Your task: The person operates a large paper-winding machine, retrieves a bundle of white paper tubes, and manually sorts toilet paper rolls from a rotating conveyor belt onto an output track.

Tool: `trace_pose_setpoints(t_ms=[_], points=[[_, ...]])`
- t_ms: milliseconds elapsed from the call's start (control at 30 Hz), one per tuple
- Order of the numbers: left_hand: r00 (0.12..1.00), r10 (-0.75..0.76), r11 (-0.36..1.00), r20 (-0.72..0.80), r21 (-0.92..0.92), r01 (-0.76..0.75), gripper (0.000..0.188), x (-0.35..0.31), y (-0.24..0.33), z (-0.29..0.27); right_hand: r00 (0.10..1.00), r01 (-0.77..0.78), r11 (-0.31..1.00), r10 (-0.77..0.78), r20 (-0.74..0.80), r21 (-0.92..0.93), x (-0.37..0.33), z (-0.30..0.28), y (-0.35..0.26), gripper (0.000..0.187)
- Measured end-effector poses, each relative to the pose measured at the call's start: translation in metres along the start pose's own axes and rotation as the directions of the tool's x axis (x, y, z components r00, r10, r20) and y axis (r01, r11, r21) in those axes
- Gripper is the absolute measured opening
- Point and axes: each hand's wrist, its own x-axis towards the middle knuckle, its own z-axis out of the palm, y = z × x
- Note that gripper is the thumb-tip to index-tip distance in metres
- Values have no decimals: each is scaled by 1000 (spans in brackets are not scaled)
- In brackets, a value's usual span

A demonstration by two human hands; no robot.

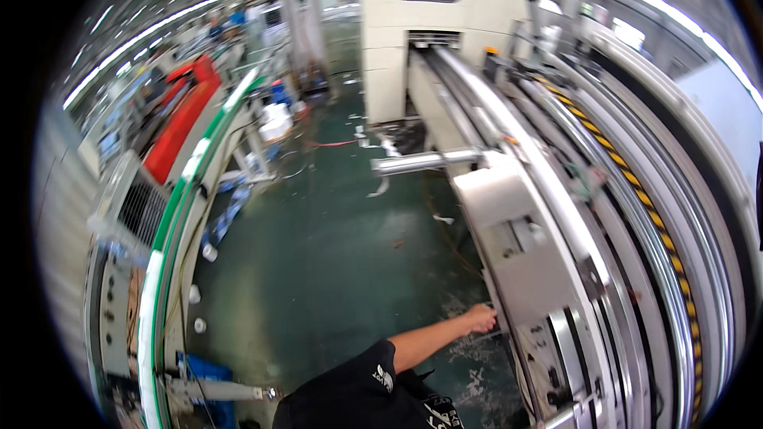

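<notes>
My left hand (pixel 481 318) reaches across to the right, its arm bare below a short black sleeve (pixel 350 377). The fingers are curled closed at the near side edge of a long machine frame (pixel 513 334). Whether they grip the edge or something small cannot be made out. Beside the hand, the frame carries a pale metal panel (pixel 536 270) and bright metal bars (pixel 568 349). Out of view is my right hand.
A cream machine housing (pixel 457 0) stands ahead, with rails running into its opening. A metal roller (pixel 425 162) juts over the green floor (pixel 318 270). Black-and-yellow striping (pixel 636 183) runs along the right. On the left are a green-edged rail (pixel 179 191) and a red machine cover (pixel 179 127).
</notes>
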Motion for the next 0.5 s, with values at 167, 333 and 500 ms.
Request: trace_pose_setpoints(t_ms=[167,333,500], points=[[954,-49,982,-297,158,100,20,-86,-72,-146,977,202,975,-207,-52,-88,11,-20,-33,62],[539,-167,669,-826,307,677,32,-235,-137,-284,964,260,966,-259,57,-14,11,-41,-98,63],[357,-297,817,-885,-43,575,21,-375,-169,-339,855,467,874,-485,-184,-133,42,-12,-177,52]])
